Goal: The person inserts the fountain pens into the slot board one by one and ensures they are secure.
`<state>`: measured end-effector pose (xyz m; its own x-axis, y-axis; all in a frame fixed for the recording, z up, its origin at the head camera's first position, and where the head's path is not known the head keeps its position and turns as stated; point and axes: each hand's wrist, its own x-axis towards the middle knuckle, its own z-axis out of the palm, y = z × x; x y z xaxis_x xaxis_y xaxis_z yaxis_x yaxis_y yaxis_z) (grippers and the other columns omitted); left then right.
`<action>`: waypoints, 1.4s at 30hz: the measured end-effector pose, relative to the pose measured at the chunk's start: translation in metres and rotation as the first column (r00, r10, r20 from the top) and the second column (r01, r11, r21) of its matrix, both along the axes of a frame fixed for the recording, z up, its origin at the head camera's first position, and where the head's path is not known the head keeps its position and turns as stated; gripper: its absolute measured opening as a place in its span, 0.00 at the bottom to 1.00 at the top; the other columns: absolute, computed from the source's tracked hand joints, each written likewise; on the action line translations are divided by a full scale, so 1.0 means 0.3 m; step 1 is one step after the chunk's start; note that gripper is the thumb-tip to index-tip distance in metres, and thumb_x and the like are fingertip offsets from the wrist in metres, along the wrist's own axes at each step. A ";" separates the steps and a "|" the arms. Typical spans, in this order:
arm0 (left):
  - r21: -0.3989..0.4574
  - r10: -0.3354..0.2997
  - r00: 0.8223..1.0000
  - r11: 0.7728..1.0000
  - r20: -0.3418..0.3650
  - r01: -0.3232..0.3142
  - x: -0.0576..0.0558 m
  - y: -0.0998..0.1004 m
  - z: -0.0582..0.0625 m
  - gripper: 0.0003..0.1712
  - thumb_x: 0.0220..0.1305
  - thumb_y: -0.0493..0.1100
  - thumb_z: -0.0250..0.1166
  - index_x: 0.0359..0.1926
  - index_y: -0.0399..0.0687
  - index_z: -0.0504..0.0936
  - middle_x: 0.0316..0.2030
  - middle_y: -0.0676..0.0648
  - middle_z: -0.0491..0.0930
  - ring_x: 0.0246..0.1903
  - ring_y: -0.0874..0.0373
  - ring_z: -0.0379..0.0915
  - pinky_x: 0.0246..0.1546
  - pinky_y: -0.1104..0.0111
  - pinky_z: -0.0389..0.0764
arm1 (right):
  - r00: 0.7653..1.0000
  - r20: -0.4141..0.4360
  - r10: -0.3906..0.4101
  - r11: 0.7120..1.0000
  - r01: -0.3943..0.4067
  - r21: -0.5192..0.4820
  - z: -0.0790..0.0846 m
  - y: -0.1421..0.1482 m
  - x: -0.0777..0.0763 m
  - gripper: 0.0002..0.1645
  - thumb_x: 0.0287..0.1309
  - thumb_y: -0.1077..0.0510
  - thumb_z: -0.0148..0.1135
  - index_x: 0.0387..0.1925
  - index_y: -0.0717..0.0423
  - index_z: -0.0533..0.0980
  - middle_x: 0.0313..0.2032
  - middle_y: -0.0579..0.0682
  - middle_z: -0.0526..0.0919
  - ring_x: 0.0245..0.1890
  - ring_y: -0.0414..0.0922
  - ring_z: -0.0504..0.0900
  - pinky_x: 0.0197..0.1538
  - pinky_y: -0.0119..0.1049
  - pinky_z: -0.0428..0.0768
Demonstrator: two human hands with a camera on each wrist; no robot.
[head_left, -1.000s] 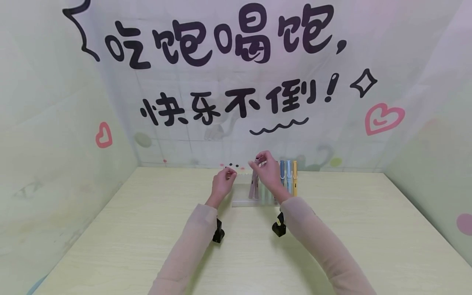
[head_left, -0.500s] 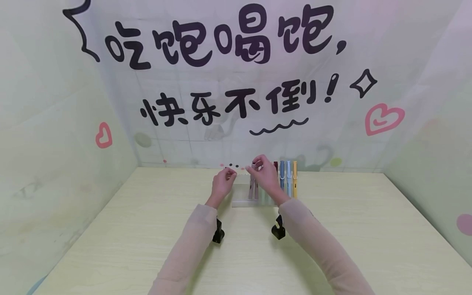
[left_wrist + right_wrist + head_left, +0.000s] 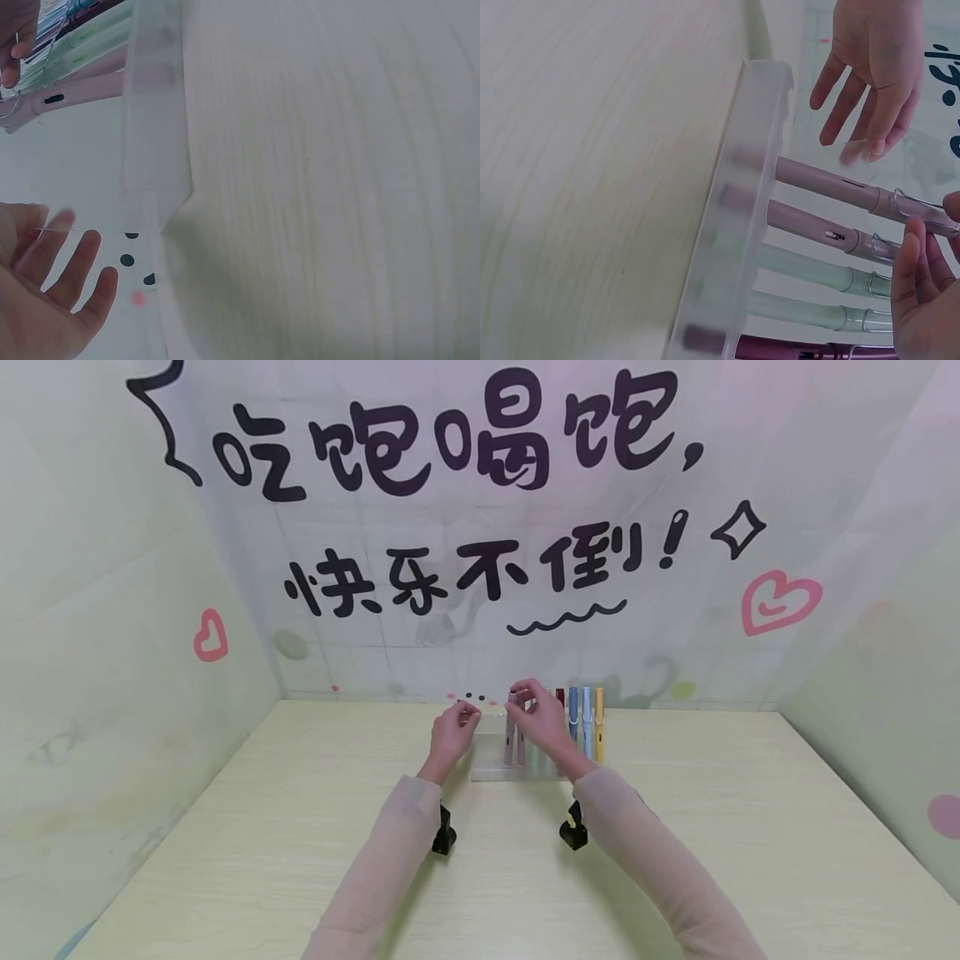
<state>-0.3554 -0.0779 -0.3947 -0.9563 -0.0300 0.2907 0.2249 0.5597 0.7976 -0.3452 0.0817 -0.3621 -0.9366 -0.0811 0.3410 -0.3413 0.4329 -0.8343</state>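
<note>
A clear pen stand (image 3: 489, 773) holds a row of fountain pens at the back of the table. My left hand (image 3: 452, 737) pinches the left edge of its transparent back panel between thumb and forefinger, as the right wrist view also shows. My right hand (image 3: 546, 720) pinches the capped upper end of the leftmost mauve fountain pen (image 3: 829, 184), whose lower end sits in the stand's front ledge (image 3: 757, 97). A second mauve fountain pen (image 3: 810, 227) stands beside it. Two pale green pens (image 3: 802, 270) and a dark red pen (image 3: 780, 349) follow, partly behind my right hand in the head view.
Dark blue (image 3: 573, 714), light blue (image 3: 587, 718) and yellow pens (image 3: 599, 722) stand at the stand's right end. A printed backdrop (image 3: 405, 660) rises close behind the stand. Black wrist cameras (image 3: 444, 833) hang under both sleeves, above the pale wooden table (image 3: 495, 885).
My right hand has come down slightly with the leftmost mauve pen, which leaned right and now stands nearly upright. The dark red pen's top has come into view. My left hand has stayed put.
</note>
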 end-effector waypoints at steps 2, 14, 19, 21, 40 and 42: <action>-0.001 -0.001 1.000 1.000 0.000 0.001 0.001 0.000 -0.001 0.08 0.61 0.39 0.55 0.38 0.39 0.76 0.38 0.42 0.78 0.42 0.50 0.74 0.43 0.61 0.72 | 1.000 -0.020 0.011 1.000 -0.011 0.006 -0.003 0.008 -0.002 0.13 0.54 0.59 0.58 0.43 0.54 0.71 0.33 0.49 0.76 0.27 0.45 0.73 0.27 0.34 0.74; 0.002 0.001 1.000 1.000 0.021 -0.001 -0.002 0.000 0.005 0.08 0.62 0.40 0.55 0.38 0.39 0.76 0.39 0.43 0.78 0.42 0.51 0.74 0.44 0.62 0.72 | 1.000 0.021 0.004 0.996 -0.006 0.093 0.005 0.016 -0.026 0.18 0.57 0.58 0.55 0.50 0.52 0.72 0.25 0.50 0.75 0.24 0.44 0.73 0.23 0.33 0.73; 0.001 -0.004 1.000 1.000 0.015 0.004 -0.002 -0.001 0.006 0.08 0.61 0.39 0.55 0.38 0.39 0.76 0.39 0.42 0.78 0.43 0.50 0.74 0.44 0.61 0.72 | 1.000 0.015 -0.005 0.990 0.003 0.142 0.005 0.005 -0.042 0.19 0.57 0.58 0.55 0.51 0.53 0.72 0.23 0.49 0.74 0.21 0.43 0.71 0.21 0.32 0.71; -0.001 -0.007 1.000 1.000 0.010 0.007 -0.003 -0.002 0.004 0.08 0.61 0.39 0.55 0.39 0.39 0.76 0.39 0.42 0.78 0.42 0.50 0.74 0.44 0.61 0.72 | 1.000 0.005 -0.015 0.987 0.014 0.163 0.003 0.002 -0.048 0.19 0.57 0.58 0.55 0.51 0.54 0.72 0.23 0.49 0.74 0.20 0.43 0.70 0.21 0.32 0.70; 0.015 -0.013 1.000 1.000 -0.022 0.013 -0.008 -0.006 -0.007 0.08 0.61 0.41 0.56 0.36 0.41 0.76 0.36 0.44 0.79 0.40 0.52 0.75 0.42 0.63 0.73 | 0.992 0.050 -0.114 0.968 0.100 0.229 0.014 -0.019 -0.060 0.18 0.56 0.59 0.55 0.50 0.50 0.74 0.27 0.48 0.75 0.20 0.42 0.69 0.19 0.31 0.67; 0.015 -0.013 1.000 1.000 0.007 0.013 -0.007 -0.005 -0.004 0.08 0.61 0.40 0.56 0.37 0.39 0.76 0.38 0.43 0.78 0.42 0.51 0.74 0.44 0.61 0.71 | 0.992 0.047 -0.118 0.967 0.104 0.233 0.013 -0.019 -0.059 0.18 0.55 0.59 0.55 0.49 0.49 0.74 0.26 0.48 0.75 0.19 0.42 0.69 0.18 0.31 0.67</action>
